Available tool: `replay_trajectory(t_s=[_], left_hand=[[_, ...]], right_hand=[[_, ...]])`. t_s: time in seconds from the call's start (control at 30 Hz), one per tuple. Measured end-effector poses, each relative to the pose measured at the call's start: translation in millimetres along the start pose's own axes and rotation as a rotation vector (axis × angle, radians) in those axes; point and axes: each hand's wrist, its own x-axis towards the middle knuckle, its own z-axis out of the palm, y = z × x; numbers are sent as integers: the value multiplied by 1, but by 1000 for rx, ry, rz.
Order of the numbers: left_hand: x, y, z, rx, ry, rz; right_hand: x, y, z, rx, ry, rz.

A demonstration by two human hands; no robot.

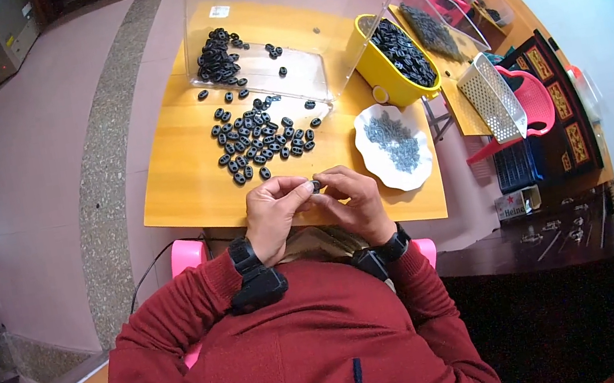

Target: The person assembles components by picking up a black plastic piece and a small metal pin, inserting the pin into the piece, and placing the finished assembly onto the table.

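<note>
Both hands, left (pixel 271 212) and right (pixel 353 198), meet fingertip to fingertip, pinching one small black ring (pixel 315 185) between them.

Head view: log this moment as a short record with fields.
left hand: pinches a small black oval piece
right hand: fingertips on the same piece
table: orange wooden table, loose pile of black oval pieces
containers: clear plastic bin tipped open, yellow plastic tub of black pieces, white plate of small grey parts
</note>
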Motion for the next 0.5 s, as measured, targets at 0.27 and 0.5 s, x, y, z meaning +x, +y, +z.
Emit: replay_trajectory(t_s=[0.27, 0.5], left_hand=[[1, 0, 1, 97, -37, -15], [-4, 1, 1, 75, -14, 5]], right_hand=[[-1, -2, -6, -79, 41, -122], [0, -3, -3, -62, 56, -171]])
